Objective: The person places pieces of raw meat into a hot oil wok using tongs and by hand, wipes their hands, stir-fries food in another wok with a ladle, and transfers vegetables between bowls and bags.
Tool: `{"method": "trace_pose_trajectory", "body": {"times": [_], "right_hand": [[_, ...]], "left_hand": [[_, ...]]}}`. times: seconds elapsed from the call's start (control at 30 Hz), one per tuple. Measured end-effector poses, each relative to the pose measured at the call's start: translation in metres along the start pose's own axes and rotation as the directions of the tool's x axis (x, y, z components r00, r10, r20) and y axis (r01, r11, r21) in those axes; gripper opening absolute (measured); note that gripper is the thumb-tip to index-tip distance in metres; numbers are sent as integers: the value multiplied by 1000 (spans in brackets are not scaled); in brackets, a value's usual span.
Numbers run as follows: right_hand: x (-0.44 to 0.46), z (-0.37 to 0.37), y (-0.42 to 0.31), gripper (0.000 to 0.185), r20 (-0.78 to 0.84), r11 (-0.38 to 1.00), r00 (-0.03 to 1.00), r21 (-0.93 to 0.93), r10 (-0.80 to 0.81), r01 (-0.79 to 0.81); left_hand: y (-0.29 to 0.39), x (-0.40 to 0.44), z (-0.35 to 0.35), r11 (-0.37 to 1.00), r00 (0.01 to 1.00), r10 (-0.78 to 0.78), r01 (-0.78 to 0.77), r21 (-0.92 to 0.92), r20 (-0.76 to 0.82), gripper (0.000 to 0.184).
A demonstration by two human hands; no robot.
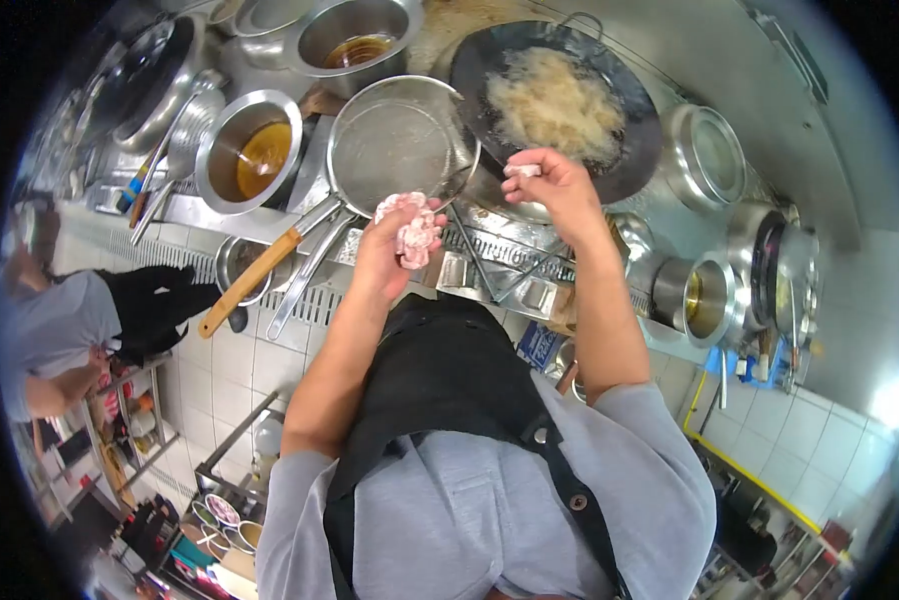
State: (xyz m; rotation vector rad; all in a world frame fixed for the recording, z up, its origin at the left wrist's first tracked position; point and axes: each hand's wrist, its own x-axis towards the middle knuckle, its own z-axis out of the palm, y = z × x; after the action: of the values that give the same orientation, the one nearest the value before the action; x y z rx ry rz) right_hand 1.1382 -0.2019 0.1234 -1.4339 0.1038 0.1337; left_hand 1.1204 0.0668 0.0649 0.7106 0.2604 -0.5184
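A clump of pale pink, white-coated pieces lies in my left hand, whose fingers curl round it in front of the strainer. Pinched in my right hand is a small coated piece, held at the near edge of the black wok. Inside the wok, pale golden food bubbles in oil. The round mesh strainer rests left of the wok, its wooden handle pointing toward the lower left beside a metal handle.
Steel pots with brown liquid stand at the left and back left. More pots and a round lidded container are at the right. Another person in a grey shirt is at the far left, beside a shelf rack.
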Motion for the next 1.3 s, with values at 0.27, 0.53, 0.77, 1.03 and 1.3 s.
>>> {"method": "trace_pose_trajectory", "body": {"times": [0.27, 0.53, 0.77, 1.03, 1.3], "right_hand": [[23, -109, 44, 29, -134, 285, 967, -956, -215, -69], [-47, 63, 11, 50, 262, 861, 940, -400, -219, 313], [-39, 53, 12, 21, 137, 710, 916, -592, -377, 380], [-31, 7, -21, 12, -151, 913, 987, 390, -60, 115], [14, -69, 13, 22, -237, 967, 972, -244, 7, -66]], "left_hand": [[-2, -10, 9, 986, 994, -27, 44, -162, 106, 51], [-11, -1, 11, 999, 991, 31, -32, 11, 126, 45], [-21, -1, 20, 997, 997, -62, 59, 51, 41, 43], [-15, 16, 15, 998, 997, -37, 40, -47, 68, 38], [-6, -5, 35, 990, 988, 26, -4, -142, 155, 72]]}}
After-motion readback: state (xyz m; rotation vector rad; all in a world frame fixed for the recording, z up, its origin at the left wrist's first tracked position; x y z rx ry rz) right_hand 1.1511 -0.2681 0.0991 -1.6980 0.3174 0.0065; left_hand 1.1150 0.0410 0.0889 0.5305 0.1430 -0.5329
